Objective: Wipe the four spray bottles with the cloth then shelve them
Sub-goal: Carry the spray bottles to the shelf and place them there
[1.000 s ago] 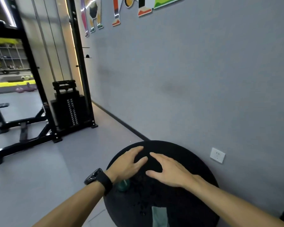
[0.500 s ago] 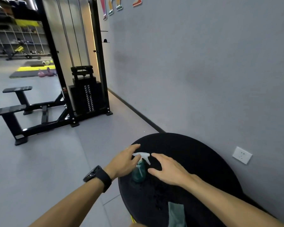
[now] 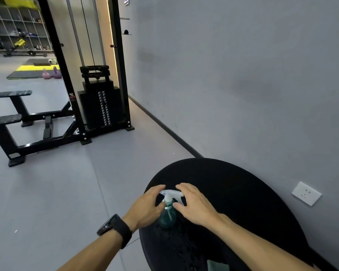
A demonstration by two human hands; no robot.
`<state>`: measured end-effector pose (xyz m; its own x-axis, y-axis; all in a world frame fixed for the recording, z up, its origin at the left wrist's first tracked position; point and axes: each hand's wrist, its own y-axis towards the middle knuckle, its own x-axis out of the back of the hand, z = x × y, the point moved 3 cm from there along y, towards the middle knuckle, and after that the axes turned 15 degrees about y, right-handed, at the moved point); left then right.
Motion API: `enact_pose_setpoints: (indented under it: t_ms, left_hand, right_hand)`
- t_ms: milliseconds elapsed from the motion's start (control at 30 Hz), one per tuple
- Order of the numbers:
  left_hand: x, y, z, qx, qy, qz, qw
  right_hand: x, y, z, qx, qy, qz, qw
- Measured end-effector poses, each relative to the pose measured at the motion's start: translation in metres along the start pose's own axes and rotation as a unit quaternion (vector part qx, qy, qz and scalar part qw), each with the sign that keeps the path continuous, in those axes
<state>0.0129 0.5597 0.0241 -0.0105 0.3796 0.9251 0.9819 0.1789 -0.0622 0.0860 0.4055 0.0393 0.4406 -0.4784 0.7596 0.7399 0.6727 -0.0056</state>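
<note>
Spray bottle (image 3: 167, 214) between both hands' fingers (image 3: 181, 187), seemingly touching.

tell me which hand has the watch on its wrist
The left hand, gripping the teal spray bottle from its left side, has a black watch on its wrist. The right hand has a bare wrist.

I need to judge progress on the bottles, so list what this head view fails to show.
- Other three bottles: none in view; only one spray bottle shows.
- Bottle's grip: left hand and right hand flank it, hiding its sides.
- Cloth: cut off by the bottom edge.
- Distant shelves: contents too small to identify.
</note>
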Motion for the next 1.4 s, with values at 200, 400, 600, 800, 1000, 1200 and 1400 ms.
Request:
enact_pose_setpoints:
  t_ms: [200, 400, 600, 800, 1000, 1200, 1400]
  left_hand:
    - [-0.016, 0.021, 0.015, 0.01, -0.008, 0.001, 1.0]
    - [-0.022, 0.032, 0.024, 0.018, -0.011, 0.009, 1.0]
    - [-0.026, 0.036, 0.028, 0.02, -0.016, 0.014, 1.0]
    - [-0.024, 0.033, 0.029, 0.022, -0.011, 0.019, 1.0]
    - [-0.016, 0.027, 0.028, 0.025, -0.01, 0.017, 0.999]
    - [-0.003, 0.014, 0.03, 0.028, 0.0, 0.012, 1.0]
    - [0.013, 0.003, 0.015, 0.019, 0.008, 0.009, 1.0]
  right_hand:
    - [-0.026, 0.038, -0.018, 0.012, -0.034, 0.012, 0.999]
    - [-0.044, 0.054, -0.027, 0.005, -0.019, 0.02, 1.0]
    - [-0.047, 0.062, -0.028, -0.007, -0.032, 0.025, 0.999]
    - [-0.049, 0.068, -0.033, -0.023, -0.018, 0.019, 0.999]
    - [-0.051, 0.069, -0.034, -0.025, -0.029, 0.02, 0.999]
    - [-0.044, 0.064, -0.027, -0.027, -0.04, 0.027, 0.998]
    - [0.003, 0.051, 0.0, -0.02, -0.032, -0.011, 0.999]
